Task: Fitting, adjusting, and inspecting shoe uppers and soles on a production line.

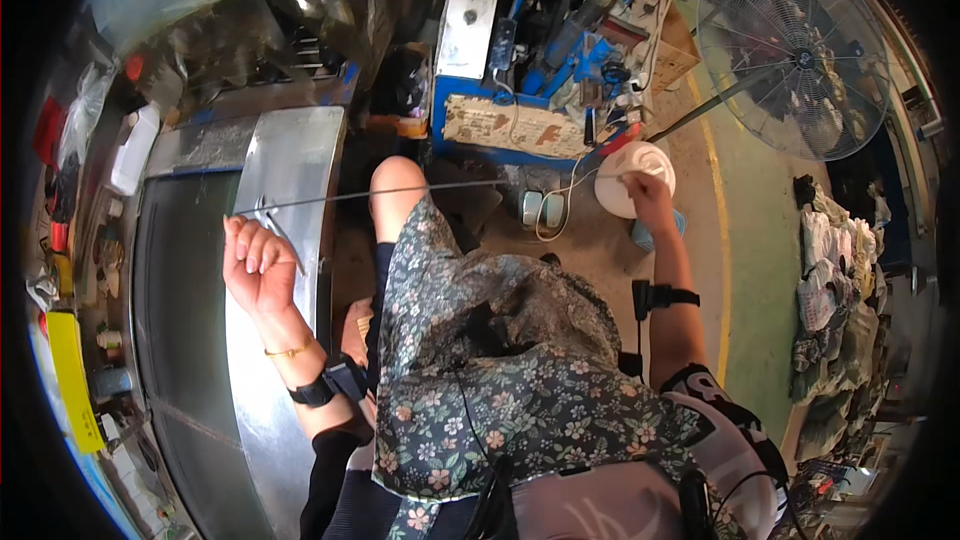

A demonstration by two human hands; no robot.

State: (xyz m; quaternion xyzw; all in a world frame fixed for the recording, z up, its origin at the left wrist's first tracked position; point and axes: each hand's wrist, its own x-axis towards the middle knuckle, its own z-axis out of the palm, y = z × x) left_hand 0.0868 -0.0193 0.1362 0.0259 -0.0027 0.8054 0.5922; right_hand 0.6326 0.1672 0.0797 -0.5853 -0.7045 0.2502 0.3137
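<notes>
A thin dark cord (340, 197) stretches nearly straight across my view, passing above my bare knee. Its left end is pinched by my left hand (258, 265), whose fingers are curled, over a shiny metal strip (285, 340). Toward the other end, my right hand (652, 202) is closed with the fingers pressed together; the cord grows faint before reaching it. Beneath that hand sits a round white bucket (612, 198). A slim metal tool (272, 225), its kind unclear, lies on the metal strip beside my left hand.
A dark conveyor-like belt (190, 300) runs along the left. Ahead stands a blue bench (470, 145) cluttered with tools, beside a control panel (466, 10) with buttons. A large caged fan (800, 55) is at the far right, above a pile of bagged material (835, 280).
</notes>
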